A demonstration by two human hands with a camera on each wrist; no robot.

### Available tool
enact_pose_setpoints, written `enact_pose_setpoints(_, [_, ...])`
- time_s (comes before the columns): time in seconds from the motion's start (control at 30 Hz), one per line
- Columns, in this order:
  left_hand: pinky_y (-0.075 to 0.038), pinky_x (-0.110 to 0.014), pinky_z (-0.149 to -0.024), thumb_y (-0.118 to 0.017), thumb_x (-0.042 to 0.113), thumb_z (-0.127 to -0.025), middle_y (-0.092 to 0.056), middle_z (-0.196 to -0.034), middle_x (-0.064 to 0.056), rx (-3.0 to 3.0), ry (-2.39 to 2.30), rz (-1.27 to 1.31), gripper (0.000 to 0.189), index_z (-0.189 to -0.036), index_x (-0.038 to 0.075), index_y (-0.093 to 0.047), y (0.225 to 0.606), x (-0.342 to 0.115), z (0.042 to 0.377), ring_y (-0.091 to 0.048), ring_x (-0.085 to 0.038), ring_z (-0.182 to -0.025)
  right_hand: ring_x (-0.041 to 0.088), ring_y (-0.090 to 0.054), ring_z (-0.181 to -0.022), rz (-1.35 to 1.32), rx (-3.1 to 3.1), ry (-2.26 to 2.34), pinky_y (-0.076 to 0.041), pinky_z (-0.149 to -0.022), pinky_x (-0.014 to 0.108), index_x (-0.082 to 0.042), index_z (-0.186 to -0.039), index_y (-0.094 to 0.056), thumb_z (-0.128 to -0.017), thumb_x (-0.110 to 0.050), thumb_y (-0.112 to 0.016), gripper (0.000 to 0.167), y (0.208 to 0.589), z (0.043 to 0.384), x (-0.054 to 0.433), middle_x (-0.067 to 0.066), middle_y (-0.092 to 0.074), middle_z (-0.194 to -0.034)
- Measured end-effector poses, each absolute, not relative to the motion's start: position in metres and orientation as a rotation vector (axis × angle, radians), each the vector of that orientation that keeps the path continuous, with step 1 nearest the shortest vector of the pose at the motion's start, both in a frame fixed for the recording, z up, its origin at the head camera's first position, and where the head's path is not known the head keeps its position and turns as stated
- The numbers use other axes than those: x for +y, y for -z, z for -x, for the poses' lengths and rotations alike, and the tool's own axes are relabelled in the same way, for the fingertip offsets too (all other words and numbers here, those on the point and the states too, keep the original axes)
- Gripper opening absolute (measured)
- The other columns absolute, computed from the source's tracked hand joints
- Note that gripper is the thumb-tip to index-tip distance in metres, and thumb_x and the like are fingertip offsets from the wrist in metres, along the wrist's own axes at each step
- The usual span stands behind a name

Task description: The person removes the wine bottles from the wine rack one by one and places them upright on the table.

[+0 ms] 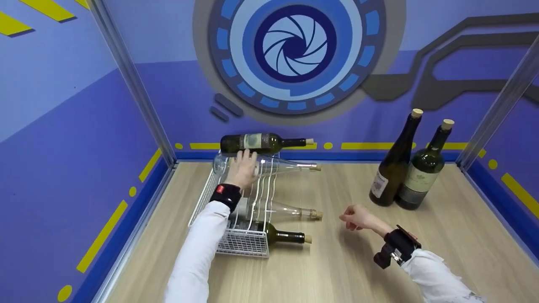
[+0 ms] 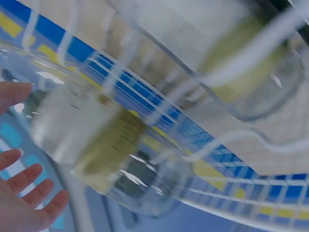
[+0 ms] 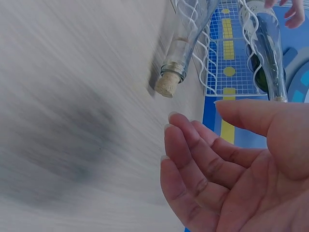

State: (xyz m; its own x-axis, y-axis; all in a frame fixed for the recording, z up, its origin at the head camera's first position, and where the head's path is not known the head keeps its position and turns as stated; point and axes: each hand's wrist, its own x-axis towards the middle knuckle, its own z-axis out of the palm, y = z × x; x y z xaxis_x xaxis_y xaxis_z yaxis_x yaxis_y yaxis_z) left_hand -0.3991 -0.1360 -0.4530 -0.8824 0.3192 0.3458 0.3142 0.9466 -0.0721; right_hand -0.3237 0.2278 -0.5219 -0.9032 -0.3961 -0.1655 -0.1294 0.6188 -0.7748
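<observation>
Counter point(image 1: 320, 273) carries a white wire rack point(image 1: 244, 243) on the left, bottle necks pointing right. Upright brown bottle point(image 1: 390, 170) and upright green bottle point(image 1: 423, 172) stand side by side, far right. In the way: rack wires run past the bottles, and the left sleeve point(image 1: 196, 252) hides part of the rack.

Count: six bottles, six corks. Four lie at the rack: far dark bottle point(image 1: 254, 142), far clear bottle point(image 1: 290, 165), near clear bottle point(image 1: 290, 210), near dark bottle point(image 1: 284, 237).

Hands: left hand point(image 1: 242, 169) at far clear bottle, fingers spread, gripping nothing; can't tell if it touches. Right hand point(image 1: 358, 217) just right of near clear bottle's cork, fingers half bent, thumb apart, nothing held.

Left wrist view shows far clear bottle's white-and-yellow label, mostly covered in head view. Right wrist view shows the right palm, hidden from the head camera.
</observation>
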Motion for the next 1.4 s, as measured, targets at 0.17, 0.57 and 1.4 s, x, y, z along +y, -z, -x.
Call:
enact_pose_setpoints(0.17, [-0.035, -0.051, -0.086, -0.068, 0.015, -0.073, -0.041, -0.124, -0.021, -2.697, -0.196, 0.477, 0.058, -0.124, 0.004, -0.044, 0.464, -0.146, 0.409, -0.036, -0.039, -0.114, 0.019, -0.057, -0.060, 0.460, 2.479, 1.210, -0.046, -0.052, 0.029, 0.002, -0.083, -0.056, -0.089, -0.013, -0.055, 0.016, 0.525, 0.322, 0.227, 0.007, -0.059, -0.067])
enact_pose_setpoints(0.57, [-0.032, -0.055, -0.086, -0.078, 0.028, -0.064, -0.042, -0.124, -0.020, -2.699, -0.206, 0.495, 0.072, -0.124, 0.005, -0.044, 0.468, -0.151, 0.426, -0.037, -0.039, -0.113, 0.019, -0.058, -0.066, 0.401, 2.301, 1.367, -0.048, -0.058, 0.030, 0.007, -0.092, -0.057, -0.090, -0.017, -0.054, 0.025, 0.534, 0.323, 0.224, 0.009, -0.061, -0.074])
enact_pose_setpoints(1.4, [-0.022, -0.057, -0.094, -0.083, 0.023, -0.055, -0.048, -0.117, -0.017, -2.690, -0.145, 0.499, 0.083, -0.124, 0.002, -0.043, 0.483, -0.153, 0.441, -0.041, -0.037, -0.110, 0.016, -0.057, -0.066, 0.325, 2.206, 1.449, -0.048, -0.059, 0.030, 0.005, -0.095, -0.057, -0.091, -0.021, -0.054, 0.027, 0.541, 0.320, 0.225, 0.007, -0.061, -0.076])
